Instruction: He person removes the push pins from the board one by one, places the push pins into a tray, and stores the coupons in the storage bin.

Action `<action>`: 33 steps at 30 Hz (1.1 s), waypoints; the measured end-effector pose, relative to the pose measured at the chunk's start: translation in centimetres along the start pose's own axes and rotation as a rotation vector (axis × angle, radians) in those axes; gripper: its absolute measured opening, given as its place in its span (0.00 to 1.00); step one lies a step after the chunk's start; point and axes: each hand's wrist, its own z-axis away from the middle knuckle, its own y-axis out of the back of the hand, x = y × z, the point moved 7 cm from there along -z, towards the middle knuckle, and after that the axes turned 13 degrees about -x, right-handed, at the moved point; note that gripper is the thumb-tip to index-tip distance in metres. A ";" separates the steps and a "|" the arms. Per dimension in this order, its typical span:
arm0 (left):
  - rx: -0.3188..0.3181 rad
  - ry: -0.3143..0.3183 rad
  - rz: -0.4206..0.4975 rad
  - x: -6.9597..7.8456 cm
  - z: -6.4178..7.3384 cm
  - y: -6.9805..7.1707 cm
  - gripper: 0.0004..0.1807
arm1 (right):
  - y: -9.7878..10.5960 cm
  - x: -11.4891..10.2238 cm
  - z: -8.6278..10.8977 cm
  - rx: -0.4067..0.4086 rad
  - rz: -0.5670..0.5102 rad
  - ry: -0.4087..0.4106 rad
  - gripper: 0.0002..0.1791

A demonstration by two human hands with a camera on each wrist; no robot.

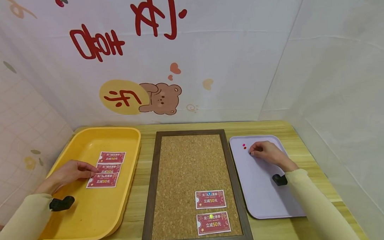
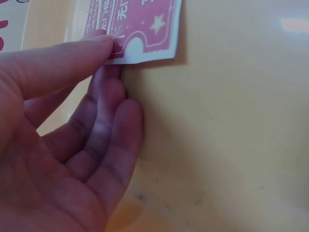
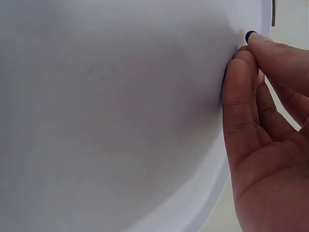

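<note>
My left hand (image 1: 74,173) is inside the yellow tray (image 1: 122,206), its thumb and fingers pinching the corner of the nearest red-and-white coupon (image 1: 103,180). Two more coupons (image 1: 112,157) overlap just beyond it. In the left wrist view the held coupon (image 2: 149,29) has the thumb on its printed face and fingers behind. Over the far part of the lavender tray (image 1: 256,193), my right hand (image 1: 267,152) pinches a small dark pushpin (image 3: 250,36). Mostly, the fingertips hide that pin. A pink pin (image 1: 243,145) and a red pin (image 1: 245,148) lie beside these fingers.
Between the trays lies a framed corkboard (image 1: 184,169). Near its lower right, one coupon (image 1: 210,202) bears a blue pin (image 1: 209,193) and another (image 1: 212,226) a yellow pin (image 1: 211,216). A wooden table (image 1: 138,188) supports everything, with a printed wall sheet (image 1: 229,57) behind.
</note>
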 end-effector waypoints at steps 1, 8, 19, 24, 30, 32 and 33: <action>0.001 -0.003 -0.008 0.0 0.1 0.0 0.19 | 0.0 0.0 0.0 -0.001 -0.001 -0.009 0.02; 0.041 -0.025 -0.042 0.5 1.0 0.7 0.21 | 0.1 0.0 0.1 -0.008 0.017 -0.030 0.04; 0.242 -0.134 -0.131 5.8 3.6 0.8 0.29 | 0.9 -2.1 1.3 0.073 0.023 -0.010 0.06; 0.373 -0.250 -0.105 9.3 4.7 0.1 0.25 | 0.8 -4.6 2.0 0.103 0.029 0.033 0.08; 0.485 -0.375 -0.111 13.2 6.1 -1.5 0.22 | -0.2 -7.4 2.6 0.131 0.000 0.072 0.08; 0.494 -0.404 -0.105 14.2 6.4 -2.0 0.21 | -0.5 -8.2 2.8 0.145 0.003 0.082 0.07; 0.495 -0.412 -0.103 14.7 6.5 -2.3 0.21 | -0.6 -8.6 2.9 0.152 0.010 0.093 0.06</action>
